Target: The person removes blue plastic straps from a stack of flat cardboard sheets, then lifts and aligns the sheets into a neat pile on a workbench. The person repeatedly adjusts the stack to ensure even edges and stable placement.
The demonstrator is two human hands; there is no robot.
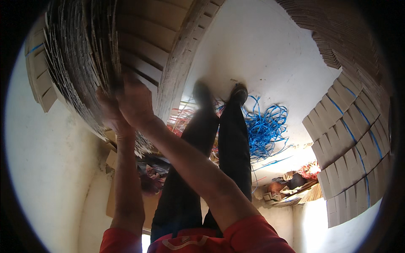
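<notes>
A tall stack of flat brown cardboard sheets (74, 63) rises at the left, its many edges toward me. My left hand (110, 111) is closed at the near edge of this stack, its fingers against the cardboard edges. Close beside it, my right hand (136, 101) is curled into a fist, with my right forearm reaching across my body. Motion blur and shadow smear the right fingertips, and whatever is in them is hidden. The two hands nearly touch.
Along the stack runs a pale wooden beam (179, 59). Tangled blue strapping (265, 131) lies by my feet, with red strands nearby. Blue-strapped cardboard bundles (350, 139) stand at the right. More cardboard (350, 29) is piled at the far right.
</notes>
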